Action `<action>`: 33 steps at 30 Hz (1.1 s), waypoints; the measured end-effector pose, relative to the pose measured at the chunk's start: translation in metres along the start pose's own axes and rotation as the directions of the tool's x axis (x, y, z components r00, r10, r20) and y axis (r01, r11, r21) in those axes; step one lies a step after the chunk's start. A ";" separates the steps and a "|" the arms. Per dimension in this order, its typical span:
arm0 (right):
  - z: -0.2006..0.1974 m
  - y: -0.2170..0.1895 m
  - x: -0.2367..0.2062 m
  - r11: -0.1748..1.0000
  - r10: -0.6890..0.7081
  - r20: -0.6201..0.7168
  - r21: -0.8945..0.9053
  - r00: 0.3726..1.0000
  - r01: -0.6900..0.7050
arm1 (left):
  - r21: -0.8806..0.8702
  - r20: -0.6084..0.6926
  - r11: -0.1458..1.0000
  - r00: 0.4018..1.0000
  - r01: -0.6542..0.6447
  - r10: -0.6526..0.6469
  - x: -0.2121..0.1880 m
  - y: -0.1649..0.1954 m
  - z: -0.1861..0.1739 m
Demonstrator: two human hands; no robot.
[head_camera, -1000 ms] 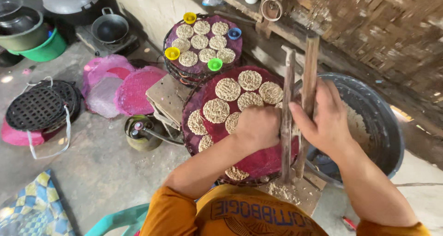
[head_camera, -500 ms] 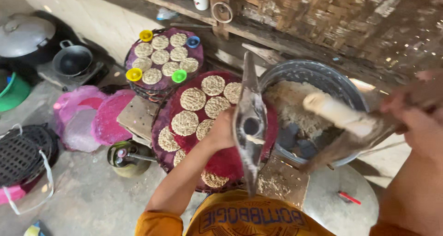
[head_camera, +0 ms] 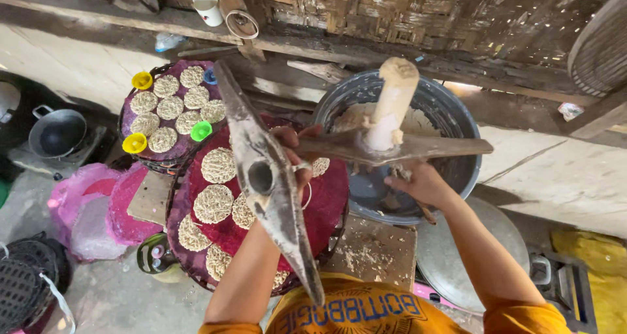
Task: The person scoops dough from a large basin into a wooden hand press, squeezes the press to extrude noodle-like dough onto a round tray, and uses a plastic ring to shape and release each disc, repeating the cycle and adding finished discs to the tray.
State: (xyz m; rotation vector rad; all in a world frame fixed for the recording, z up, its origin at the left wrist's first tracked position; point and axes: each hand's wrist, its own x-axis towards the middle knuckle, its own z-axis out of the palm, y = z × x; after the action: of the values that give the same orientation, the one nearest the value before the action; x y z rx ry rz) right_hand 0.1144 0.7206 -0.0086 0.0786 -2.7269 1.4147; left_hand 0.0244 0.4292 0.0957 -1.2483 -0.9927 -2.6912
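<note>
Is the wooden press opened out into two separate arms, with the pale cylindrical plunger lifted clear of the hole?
Yes: the holed arm swings toward the camera, while the plunger stands on the other arm above the grey basin.

press arms swung wide apart | plunger raised over basin

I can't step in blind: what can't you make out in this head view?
- Left hand: its grip is hidden behind the wooden press arm.
- Right hand: fingers covered by the crossbar.
- Basin: contents blocked by the plunger.
- Red tray: near edge hidden by the forearm.
</note>
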 end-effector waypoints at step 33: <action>-0.072 0.110 0.027 0.436 0.496 0.186 -0.898 0.848 -0.058 | 0.273 -0.249 0.950 0.965 0.149 -0.080 -0.063 0.087 -0.011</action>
State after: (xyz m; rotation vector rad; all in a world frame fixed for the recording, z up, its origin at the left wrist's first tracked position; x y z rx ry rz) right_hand 0.0817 0.8422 -0.0543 -0.1711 -3.5927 -0.2575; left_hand 0.0824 0.3384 0.0941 -0.8216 -1.3971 -2.5688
